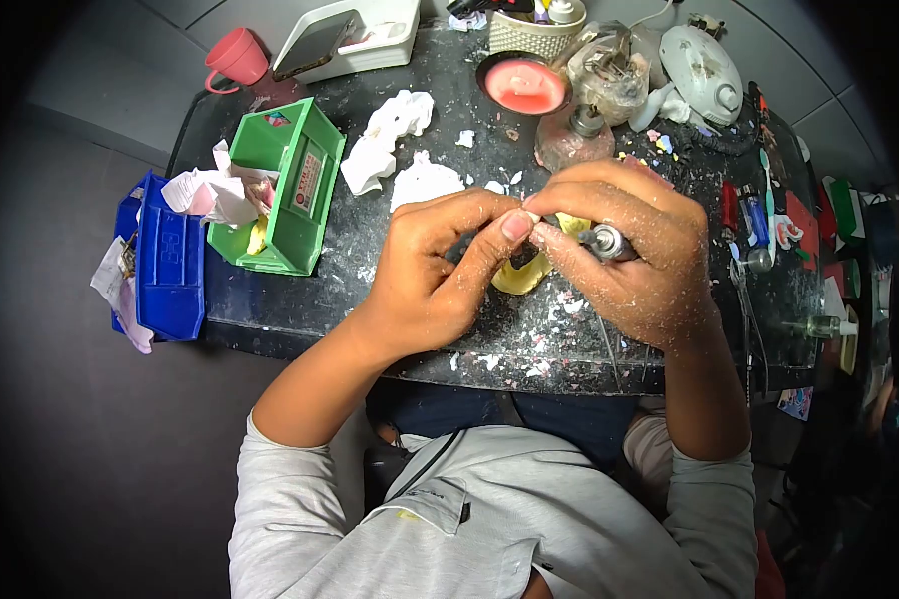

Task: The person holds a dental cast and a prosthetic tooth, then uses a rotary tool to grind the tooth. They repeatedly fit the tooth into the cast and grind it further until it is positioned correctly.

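My left hand (pixel 440 265) and my right hand (pixel 629 250) meet over the dark table, fingertips pinched together on something small and pale that is mostly hidden. White dust and crumbs cover my right hand. Just under my fingers lies a yellow curved piece (pixel 521 278), partly covered by them. A metal cylindrical tool (pixel 609 243) shows between the thumb and fingers of my right hand, its end facing up; how it is held cannot be made out. White and pink shavings (pixel 569 304) are scattered below my hands.
Green bin (pixel 315 190) and blue bin (pixel 175 265) stand left, holding crumpled paper. Behind are a pink cup (pixel 238 58), a white tray (pixel 395 45) with a phone, a bowl of pink material (pixel 524 85) and a glass burner (pixel 569 145). Thin tools (pixel 744 309) lie right.
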Tool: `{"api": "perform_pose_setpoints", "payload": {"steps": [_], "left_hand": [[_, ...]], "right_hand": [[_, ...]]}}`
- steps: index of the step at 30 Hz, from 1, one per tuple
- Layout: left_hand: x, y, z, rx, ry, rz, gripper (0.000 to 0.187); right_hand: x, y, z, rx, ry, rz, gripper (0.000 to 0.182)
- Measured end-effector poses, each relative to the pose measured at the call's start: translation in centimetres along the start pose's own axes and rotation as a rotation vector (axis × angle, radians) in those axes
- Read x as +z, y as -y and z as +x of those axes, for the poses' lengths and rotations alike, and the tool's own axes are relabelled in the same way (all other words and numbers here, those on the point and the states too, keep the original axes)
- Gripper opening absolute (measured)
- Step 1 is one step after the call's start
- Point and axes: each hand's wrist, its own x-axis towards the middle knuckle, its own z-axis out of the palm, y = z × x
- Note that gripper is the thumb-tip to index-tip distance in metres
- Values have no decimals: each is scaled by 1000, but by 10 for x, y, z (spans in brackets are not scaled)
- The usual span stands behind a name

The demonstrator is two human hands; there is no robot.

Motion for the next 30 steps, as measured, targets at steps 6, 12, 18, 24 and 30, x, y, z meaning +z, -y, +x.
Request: {"api": "perform_pose_setpoints", "payload": {"steps": [6, 12, 18, 24, 30], "left_hand": [[-5, -2, 1, -102, 86, 8, 29], [-2, 1, 5, 241, 369, 808, 49], [-9, 1, 8, 219, 275, 616, 17], [-11, 4, 12, 291, 225, 482, 21], [-9, 4, 12, 398, 208, 551, 34]], "right_hand": [[1, -1, -2, 46, -12, 2, 21], [-7, -8, -3, 260, -134, -8, 18], [-18, 5, 2, 455, 29, 67, 17], [-26, 5, 3, 585, 142, 313, 14], [-22, -6, -3, 534, 171, 411, 14]]}}
